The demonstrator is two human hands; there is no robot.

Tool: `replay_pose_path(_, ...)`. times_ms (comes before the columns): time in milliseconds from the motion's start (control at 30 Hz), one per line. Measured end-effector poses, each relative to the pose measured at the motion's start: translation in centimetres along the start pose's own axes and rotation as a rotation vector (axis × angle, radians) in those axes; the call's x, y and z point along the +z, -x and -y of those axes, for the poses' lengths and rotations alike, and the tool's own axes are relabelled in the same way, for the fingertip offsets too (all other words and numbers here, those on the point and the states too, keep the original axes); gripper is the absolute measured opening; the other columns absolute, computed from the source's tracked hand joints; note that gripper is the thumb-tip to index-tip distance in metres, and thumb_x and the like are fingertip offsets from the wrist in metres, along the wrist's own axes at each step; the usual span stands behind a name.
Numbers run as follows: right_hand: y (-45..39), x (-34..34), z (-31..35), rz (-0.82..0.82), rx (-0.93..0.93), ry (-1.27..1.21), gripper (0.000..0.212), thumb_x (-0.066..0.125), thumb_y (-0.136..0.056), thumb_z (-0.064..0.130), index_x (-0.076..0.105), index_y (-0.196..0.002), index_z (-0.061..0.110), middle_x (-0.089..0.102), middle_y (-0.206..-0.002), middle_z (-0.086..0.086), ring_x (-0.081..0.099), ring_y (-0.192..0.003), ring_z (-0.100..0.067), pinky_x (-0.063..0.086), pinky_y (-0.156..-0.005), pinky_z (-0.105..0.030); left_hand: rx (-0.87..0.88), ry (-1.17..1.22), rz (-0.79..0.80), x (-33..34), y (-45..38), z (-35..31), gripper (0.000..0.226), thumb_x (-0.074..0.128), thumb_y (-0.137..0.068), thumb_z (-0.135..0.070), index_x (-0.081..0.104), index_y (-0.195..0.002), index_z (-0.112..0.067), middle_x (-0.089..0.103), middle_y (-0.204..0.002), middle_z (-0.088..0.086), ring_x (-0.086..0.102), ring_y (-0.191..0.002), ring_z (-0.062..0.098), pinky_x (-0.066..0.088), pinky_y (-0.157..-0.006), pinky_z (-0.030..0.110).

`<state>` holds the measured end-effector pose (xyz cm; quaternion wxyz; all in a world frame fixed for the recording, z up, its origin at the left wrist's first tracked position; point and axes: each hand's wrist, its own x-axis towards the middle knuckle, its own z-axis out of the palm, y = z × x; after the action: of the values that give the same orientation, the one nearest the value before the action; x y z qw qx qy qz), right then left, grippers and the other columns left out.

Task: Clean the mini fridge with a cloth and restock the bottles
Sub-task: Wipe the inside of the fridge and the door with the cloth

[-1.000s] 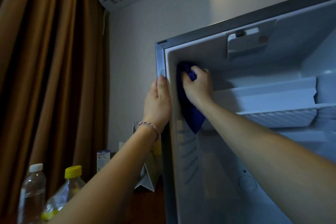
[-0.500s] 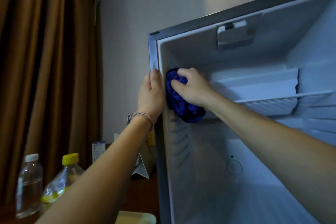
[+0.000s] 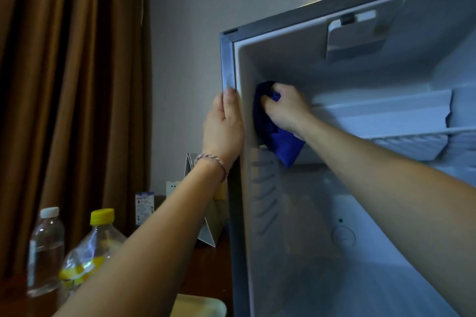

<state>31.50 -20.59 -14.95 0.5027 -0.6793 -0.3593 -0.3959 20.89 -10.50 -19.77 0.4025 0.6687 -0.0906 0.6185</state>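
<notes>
The mini fridge (image 3: 322, 213) stands open, its pale inside bare apart from a ribbed shelf (image 3: 409, 145). A dark blue cloth (image 3: 273, 136) lies bunched against the fridge's left inner wall, one corner hanging down. The right hand (image 3: 286, 108), arm stretched out, has its grip curled round the cloth. The left hand (image 3: 224, 126) clasps the fridge's front left edge, thumb upright. Left of the fridge, two bottles (image 3: 46, 249) stand on the table (image 3: 206, 270).
</notes>
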Motion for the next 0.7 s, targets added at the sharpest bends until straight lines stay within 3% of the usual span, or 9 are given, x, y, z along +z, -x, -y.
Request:
replay_pose_path(167,1.0,-1.3,-0.3,0.214,0.033,0.061,0.023,0.062,-0.076,0.041,0.072,-0.087,0.023,0.075,-0.091,-0.002,0.07,-0.09,-0.024,0.058,-0.083,-0.038,0.001,-0.037,-0.009,-0.1,0.7,0.0,0.044,0.03,-0.107,-0.042,0.055,-0.092,-0.01,0.052,-0.07,-0.006,0.05,-0.066,0.012,0.038,-0.065,0.033)
replay_pose_path(267,1.4,-2.6,0.4,0.29,-0.031,0.243,0.019,0.067,-0.081,0.037,0.066,-0.073,0.02,0.07,-0.085,-0.003,0.066,-0.085,-0.021,0.053,-0.073,-0.03,-0.005,-0.046,-0.004,-0.4,1.7,0.2,0.043,0.032,-0.106,-0.043,0.054,-0.096,-0.008,0.054,-0.071,-0.004,0.053,-0.068,0.019,0.041,-0.065,0.036)
replay_pose_path(333,1.4,-3.8,1.1,0.339,-0.097,0.387,0.025,0.069,-0.083,0.035,0.056,-0.066,0.02,0.059,-0.076,-0.002,0.056,-0.079,-0.022,0.041,-0.068,-0.026,0.003,-0.061,0.015,-0.5,2.4,0.4,0.038,0.033,-0.106,-0.043,0.051,-0.093,-0.012,0.054,-0.07,-0.005,0.054,-0.064,0.014,0.039,-0.06,0.035)
replay_pose_path(400,1.2,-5.5,1.9,0.405,-0.174,0.555,0.024,0.069,-0.082,0.037,0.057,-0.064,0.026,0.053,-0.07,0.001,0.053,-0.083,-0.025,0.04,-0.071,-0.026,-0.002,-0.066,0.035,-0.6,2.7,0.5,0.031,0.033,-0.106,-0.043,0.049,-0.091,-0.02,0.053,-0.07,-0.007,0.052,-0.06,0.005,0.038,-0.056,0.029)
replay_pose_path(467,1.0,-7.5,2.2,0.453,-0.198,0.7,0.01,0.069,-0.082,0.04,0.072,-0.082,0.031,0.062,-0.083,-0.004,0.056,-0.092,-0.028,0.042,-0.077,-0.027,-0.023,-0.043,0.057,-0.8,2.8,0.3,0.029,0.033,-0.106,-0.045,0.049,-0.096,-0.022,0.053,-0.071,-0.009,0.051,-0.059,0.003,0.039,-0.056,0.027)
replay_pose_path(567,1.4,-10.9,2.1,0.493,-0.15,0.788,0.025,0.07,-0.086,0.041,0.075,-0.106,0.028,0.068,-0.108,-0.007,0.055,-0.097,-0.022,0.042,-0.081,-0.027,-0.036,-0.053,0.058,-1.0,2.7,0.2,0.031,0.034,-0.105,-0.045,0.047,-0.094,-0.019,0.051,-0.07,-0.007,0.05,-0.056,0.001,0.037,-0.053,0.023)
replay_pose_path(700,3.0,-11.3,2.6,0.553,-0.088,0.574,0.013,0.073,-0.085,0.043,0.073,-0.088,0.03,0.072,-0.107,-0.001,0.065,-0.098,-0.019,0.052,-0.092,-0.037,-0.056,-0.006,0.053,-0.7,3.2,0.5,0.035,0.035,-0.105,-0.046,0.048,-0.093,-0.016,0.052,-0.071,-0.004,0.051,-0.061,0.011,0.038,-0.058,0.032)
